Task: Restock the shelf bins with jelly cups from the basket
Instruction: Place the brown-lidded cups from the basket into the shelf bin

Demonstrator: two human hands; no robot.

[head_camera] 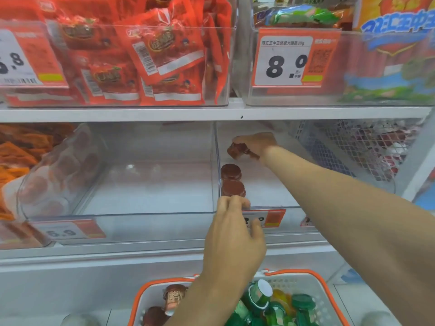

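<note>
- Brown jelly cups (233, 182) sat in a row against the clear bin's (270, 184) left wall.
- Your right hand (255, 143), deep in that bin, gripped another brown cup (235, 150).
- Your left hand (233, 234) curled its fingers over the bin's front rim; whether it held anything, I cannot tell.
- Green and brown cups lay in the basket (306, 276) below.

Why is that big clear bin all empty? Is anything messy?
Nothing looks spilled or broken. The middle clear bin simply holds no stock. Beside it, two brown jelly cups stand neatly in a row, while the right hand holds another cup tilted, not yet set down.
</note>
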